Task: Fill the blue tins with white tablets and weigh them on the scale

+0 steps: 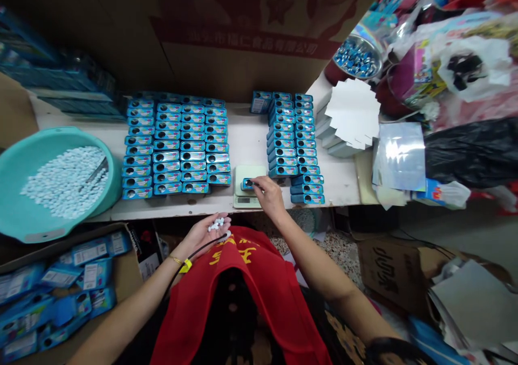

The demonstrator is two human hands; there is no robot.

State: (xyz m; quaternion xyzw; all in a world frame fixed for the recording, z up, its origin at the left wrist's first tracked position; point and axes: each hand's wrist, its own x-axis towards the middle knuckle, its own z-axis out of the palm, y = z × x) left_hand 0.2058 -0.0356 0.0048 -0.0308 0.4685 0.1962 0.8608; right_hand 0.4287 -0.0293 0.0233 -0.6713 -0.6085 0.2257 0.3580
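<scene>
My left hand (205, 232) lies palm up at the table's near edge, fingers cupped around a small heap of white tablets (216, 224). My right hand (267, 192) reaches forward, fingertips pinched over the hole of a small blue tin (247, 184). That tin sits on a pale green scale (246, 193). Left of the scale, several rows of the same blue tins (176, 146) are lined up. Further rows of blue tins (294, 146) stand right of the scale.
A teal basin (16, 192) of white tablets with a scoop sits at the left. A carton (121, 279) of flat blue packs is below it. White cards (352, 117), foil sheets (400, 155) and a bowl of blue items (358, 57) lie to the right. A cardboard wall (226, 36) backs the table.
</scene>
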